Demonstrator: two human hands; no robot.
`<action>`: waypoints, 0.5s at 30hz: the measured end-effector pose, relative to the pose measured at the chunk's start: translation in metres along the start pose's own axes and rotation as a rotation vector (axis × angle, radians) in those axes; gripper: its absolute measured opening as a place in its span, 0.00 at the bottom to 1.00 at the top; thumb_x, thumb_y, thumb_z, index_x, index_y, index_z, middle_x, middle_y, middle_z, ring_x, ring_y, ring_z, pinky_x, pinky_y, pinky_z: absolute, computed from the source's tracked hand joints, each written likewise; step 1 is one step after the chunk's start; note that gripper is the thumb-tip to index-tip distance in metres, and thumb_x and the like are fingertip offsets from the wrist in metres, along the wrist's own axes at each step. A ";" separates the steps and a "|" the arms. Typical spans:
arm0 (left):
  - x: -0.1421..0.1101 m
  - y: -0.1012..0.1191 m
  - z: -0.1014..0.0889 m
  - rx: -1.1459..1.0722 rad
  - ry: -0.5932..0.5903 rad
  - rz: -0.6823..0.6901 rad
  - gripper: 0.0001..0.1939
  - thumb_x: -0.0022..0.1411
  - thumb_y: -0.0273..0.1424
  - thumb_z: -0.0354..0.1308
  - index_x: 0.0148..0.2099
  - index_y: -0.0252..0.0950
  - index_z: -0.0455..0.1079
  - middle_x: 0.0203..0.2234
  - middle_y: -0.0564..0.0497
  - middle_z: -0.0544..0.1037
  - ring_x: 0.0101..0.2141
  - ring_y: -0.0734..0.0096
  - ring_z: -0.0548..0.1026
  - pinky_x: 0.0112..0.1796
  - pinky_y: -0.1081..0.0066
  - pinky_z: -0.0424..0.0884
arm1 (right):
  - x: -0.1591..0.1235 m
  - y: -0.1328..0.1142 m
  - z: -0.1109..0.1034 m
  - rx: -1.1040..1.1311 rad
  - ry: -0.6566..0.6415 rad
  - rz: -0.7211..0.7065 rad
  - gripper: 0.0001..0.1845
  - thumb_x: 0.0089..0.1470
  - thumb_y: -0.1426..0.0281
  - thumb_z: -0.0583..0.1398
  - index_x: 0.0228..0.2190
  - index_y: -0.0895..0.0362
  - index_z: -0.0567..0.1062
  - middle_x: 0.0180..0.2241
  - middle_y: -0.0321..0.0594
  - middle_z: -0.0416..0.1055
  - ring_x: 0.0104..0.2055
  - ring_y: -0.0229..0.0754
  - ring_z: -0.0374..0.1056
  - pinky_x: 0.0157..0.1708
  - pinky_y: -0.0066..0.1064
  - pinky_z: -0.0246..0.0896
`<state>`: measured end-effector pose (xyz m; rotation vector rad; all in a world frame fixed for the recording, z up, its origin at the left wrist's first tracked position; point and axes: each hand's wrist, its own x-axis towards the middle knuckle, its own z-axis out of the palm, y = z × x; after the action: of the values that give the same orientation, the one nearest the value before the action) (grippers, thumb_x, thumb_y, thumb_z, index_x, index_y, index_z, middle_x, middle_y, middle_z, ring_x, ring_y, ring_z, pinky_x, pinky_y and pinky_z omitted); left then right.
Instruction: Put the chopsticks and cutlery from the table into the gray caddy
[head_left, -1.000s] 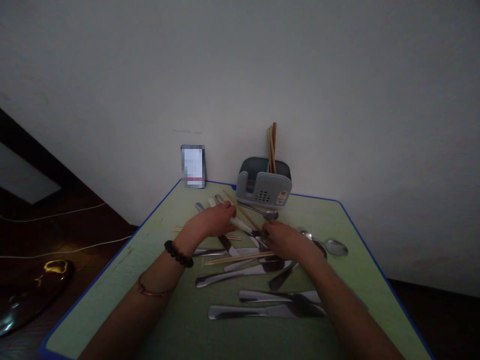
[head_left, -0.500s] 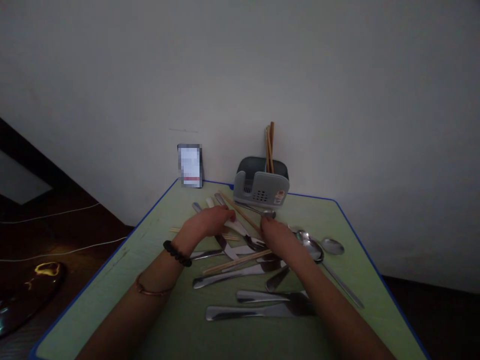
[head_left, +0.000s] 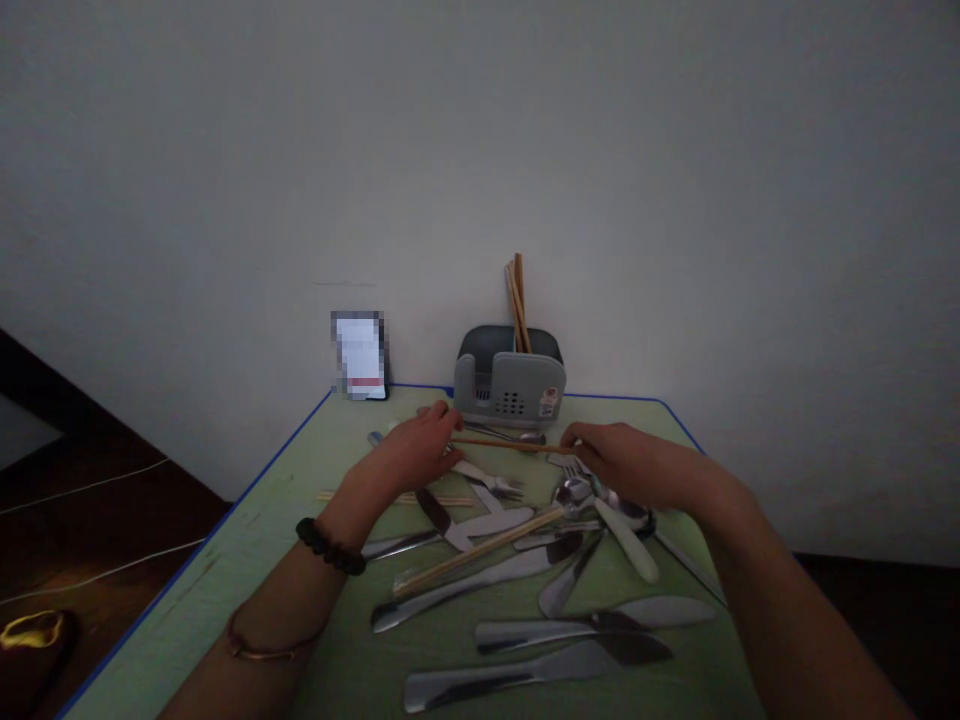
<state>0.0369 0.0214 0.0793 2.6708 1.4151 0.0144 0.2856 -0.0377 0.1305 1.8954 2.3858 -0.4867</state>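
A wooden chopstick (head_left: 511,445) stretches sideways just above the cutlery pile, one end in each hand; whether a second lies along it I cannot tell. Its left end is between the fingers of my left hand (head_left: 409,450), partly hidden. At the right end, my right hand (head_left: 626,462) pinches it. Beneath the hands lie a fork (head_left: 491,482), spoons (head_left: 574,492) and a table knife (head_left: 480,572). A pair of chopsticks (head_left: 480,550) rests across the knives. Behind the hands stands a grey utensil holder (head_left: 474,405) with several chopsticks (head_left: 517,305) upright in it.
A phone (head_left: 360,355) leans against the wall at the back left of the green table (head_left: 247,600), which has a blue edge. Two more knives (head_left: 525,680) lie near the front. White cables (head_left: 112,575) run along the floor at left.
My right hand has moved right and turned sideways, and the chopstick has swung from slanting to nearly level, lifted between both hands. The view has shifted slightly.
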 end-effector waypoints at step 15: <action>-0.013 0.040 -0.025 -0.287 0.075 0.227 0.20 0.70 0.41 0.36 0.38 0.38 0.66 0.27 0.52 0.73 0.28 0.68 0.71 0.31 0.72 0.62 | -0.033 0.032 -0.036 0.477 0.448 -0.176 0.16 0.50 0.57 0.61 0.29 0.58 0.76 0.21 0.33 0.65 0.24 0.34 0.60 0.24 0.27 0.52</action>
<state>0.0615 -0.0089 0.1088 2.5925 1.0283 0.3156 0.3296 -0.0521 0.1657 2.1783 2.9555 -0.7756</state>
